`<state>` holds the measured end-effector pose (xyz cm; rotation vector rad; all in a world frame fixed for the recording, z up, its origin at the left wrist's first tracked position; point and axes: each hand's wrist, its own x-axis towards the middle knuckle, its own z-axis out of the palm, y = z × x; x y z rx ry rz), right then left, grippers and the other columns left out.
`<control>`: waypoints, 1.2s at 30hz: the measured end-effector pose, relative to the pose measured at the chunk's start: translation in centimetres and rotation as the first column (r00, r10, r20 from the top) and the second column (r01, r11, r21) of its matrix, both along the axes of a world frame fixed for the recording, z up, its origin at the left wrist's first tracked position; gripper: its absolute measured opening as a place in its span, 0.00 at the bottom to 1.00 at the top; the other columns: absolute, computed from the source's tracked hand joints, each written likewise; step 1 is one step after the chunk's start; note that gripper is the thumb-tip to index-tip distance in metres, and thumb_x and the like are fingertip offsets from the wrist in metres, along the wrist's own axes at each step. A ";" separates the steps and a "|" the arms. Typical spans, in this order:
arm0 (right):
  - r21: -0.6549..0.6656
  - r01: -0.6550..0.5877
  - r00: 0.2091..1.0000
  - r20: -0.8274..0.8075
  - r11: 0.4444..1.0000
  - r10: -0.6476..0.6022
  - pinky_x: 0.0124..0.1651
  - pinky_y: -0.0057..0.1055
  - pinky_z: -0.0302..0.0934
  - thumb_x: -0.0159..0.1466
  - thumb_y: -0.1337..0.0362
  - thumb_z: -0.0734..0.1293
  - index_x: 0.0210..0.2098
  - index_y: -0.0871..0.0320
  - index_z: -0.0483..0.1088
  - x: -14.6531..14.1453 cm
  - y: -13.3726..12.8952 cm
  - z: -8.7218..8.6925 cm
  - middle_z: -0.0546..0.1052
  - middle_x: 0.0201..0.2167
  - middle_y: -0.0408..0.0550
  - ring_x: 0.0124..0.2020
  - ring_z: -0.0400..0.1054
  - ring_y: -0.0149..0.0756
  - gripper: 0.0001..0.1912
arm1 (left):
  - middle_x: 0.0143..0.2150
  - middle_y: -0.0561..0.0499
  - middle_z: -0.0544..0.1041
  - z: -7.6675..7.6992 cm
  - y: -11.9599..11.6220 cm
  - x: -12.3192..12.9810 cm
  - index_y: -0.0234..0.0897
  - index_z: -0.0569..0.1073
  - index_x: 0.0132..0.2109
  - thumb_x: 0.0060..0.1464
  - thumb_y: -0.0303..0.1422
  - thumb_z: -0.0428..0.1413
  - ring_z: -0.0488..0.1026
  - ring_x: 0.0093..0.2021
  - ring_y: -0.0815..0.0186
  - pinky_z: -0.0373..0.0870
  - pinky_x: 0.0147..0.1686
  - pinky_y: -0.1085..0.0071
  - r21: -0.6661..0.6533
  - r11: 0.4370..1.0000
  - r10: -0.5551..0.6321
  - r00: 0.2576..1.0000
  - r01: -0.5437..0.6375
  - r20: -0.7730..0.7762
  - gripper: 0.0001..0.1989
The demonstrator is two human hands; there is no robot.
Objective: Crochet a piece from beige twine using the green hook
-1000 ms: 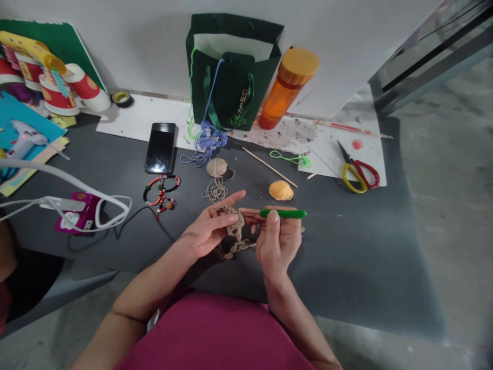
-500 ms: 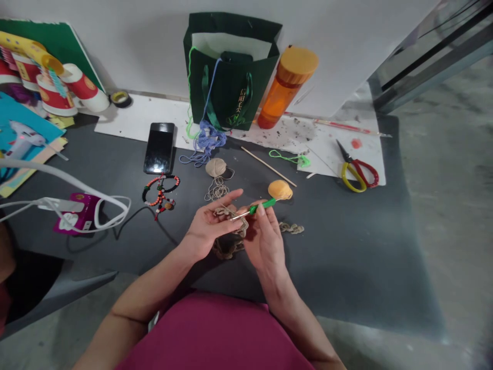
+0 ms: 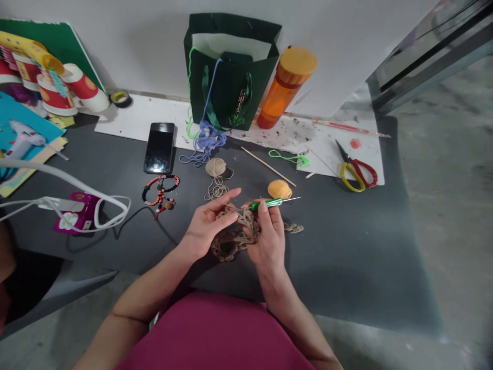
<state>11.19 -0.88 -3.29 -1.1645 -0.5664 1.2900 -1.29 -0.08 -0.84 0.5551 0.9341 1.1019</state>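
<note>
Now hook (image 3: 266, 204) is held flatter than a moment ago, shaft at crochet (image 3: 248, 222) | crochet is pinched by left hand (image 3: 204, 231), hook by right hand (image 3: 270, 239) | stitch seemingly being worked

Gold Chinese characters (image 3: 241, 101), seemingly 信阳毛尖 though the lowest is blurred, run down the lower front of the dark green paper gift bag (image 3: 228, 85), while markings on the purple box (image 3: 91, 208) to the bag's left, nearer the person, cannot be read.
</note>
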 end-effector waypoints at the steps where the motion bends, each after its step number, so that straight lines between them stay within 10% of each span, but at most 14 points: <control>1: 0.008 -0.014 1.000 0.005 1.000 0.014 0.18 0.28 0.66 0.66 0.49 0.69 0.36 0.51 0.70 0.2 0.1 -0.1 0.82 0.31 0.44 0.23 0.75 0.33 0.13 | 0.30 0.56 0.76 0.0 0.1 0.0 0.44 0.85 0.49 0.44 0.32 0.72 0.70 0.32 0.72 0.68 0.40 0.73 -0.013 1.000 0.003 1.000 -0.003 0.024 0.22; 15: 0.278 -0.060 0.981 0.194 0.959 0.005 0.33 0.34 0.76 0.72 0.56 0.63 0.40 0.51 0.67 1.0 -0.1 0.6 0.82 0.30 0.43 0.29 0.79 0.35 0.07 | 0.27 0.57 0.73 0.5 0.4 -0.2 0.43 0.85 0.48 0.43 0.30 0.71 0.67 0.29 0.73 0.65 0.36 0.72 -0.028 0.998 0.063 0.992 -0.060 0.106 0.21; 27: 0.565 -0.405 0.607 0.754 0.719 -0.251 0.41 0.39 0.76 0.69 0.71 0.66 0.47 0.50 0.74 1.9 0.0 0.5 0.85 0.38 0.47 0.38 0.81 0.39 0.12 | 0.29 0.54 0.77 0.1 -0.1 -0.1 0.44 0.85 0.49 0.44 0.33 0.73 0.70 0.32 0.71 0.69 0.38 0.73 0.111 0.986 0.128 0.991 -0.124 -0.031 0.22; 36: 0.596 -0.413 0.580 0.755 0.689 -0.306 0.38 0.38 0.75 0.68 0.71 0.67 0.48 0.50 0.76 2.1 0.2 0.6 0.86 0.37 0.47 0.35 0.81 0.40 0.12 | 0.28 0.55 0.78 0.4 0.2 -0.3 0.40 0.82 0.54 0.42 0.33 0.74 0.70 0.31 0.72 0.65 0.33 0.74 0.094 0.991 0.115 0.978 -0.100 -0.173 0.29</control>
